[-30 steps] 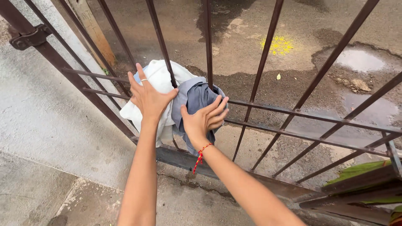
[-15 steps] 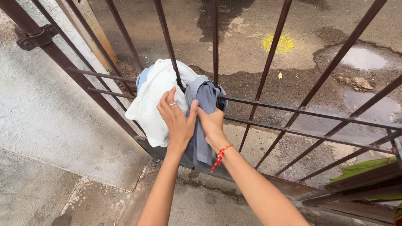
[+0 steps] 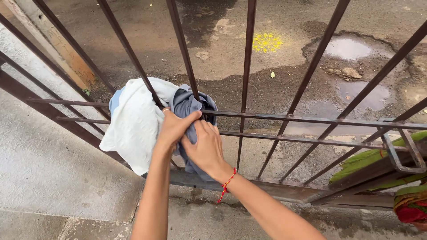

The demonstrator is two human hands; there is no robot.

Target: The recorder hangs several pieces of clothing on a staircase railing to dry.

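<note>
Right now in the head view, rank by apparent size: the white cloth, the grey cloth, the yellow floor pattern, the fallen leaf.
1. white cloth
2. grey cloth, partly hidden by both hands
3. yellow floor pattern, farther off, so it may only look smaller
4. fallen leaf

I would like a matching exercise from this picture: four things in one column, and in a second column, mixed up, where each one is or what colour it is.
Things:
1. white cloth
2. grey cloth
3. red thread
4. puddle

Places or states:
A. tied around the wrist of the right hand
B. on the wet ground beyond the gate, upper right
C. draped over the gate bars, left of the left hand
D. bunched between the bars, both hands on it

Pairs: 1-C, 2-D, 3-A, 4-B
</note>
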